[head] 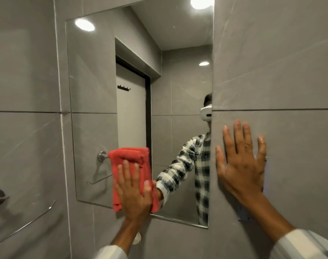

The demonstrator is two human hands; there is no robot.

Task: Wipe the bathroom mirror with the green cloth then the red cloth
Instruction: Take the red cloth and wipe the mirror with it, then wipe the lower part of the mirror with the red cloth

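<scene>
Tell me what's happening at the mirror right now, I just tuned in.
A person's left hand presses a folded red cloth flat against the lower part of the bathroom mirror, near its bottom edge. The right hand rests open, fingers spread, on the grey tiled wall to the mirror's right. No green cloth is in view, so this looks like the second wiping pass.

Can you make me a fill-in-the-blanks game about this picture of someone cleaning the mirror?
1. The left hand presses a cloth coloured ____ against the mirror.
2. The right hand rests flat on the grey ____.
3. The cloth is near the mirror's ____ edge.
4. The right hand's fingers are spread and hold ____.

Missing words: red; wall; bottom; nothing
</scene>
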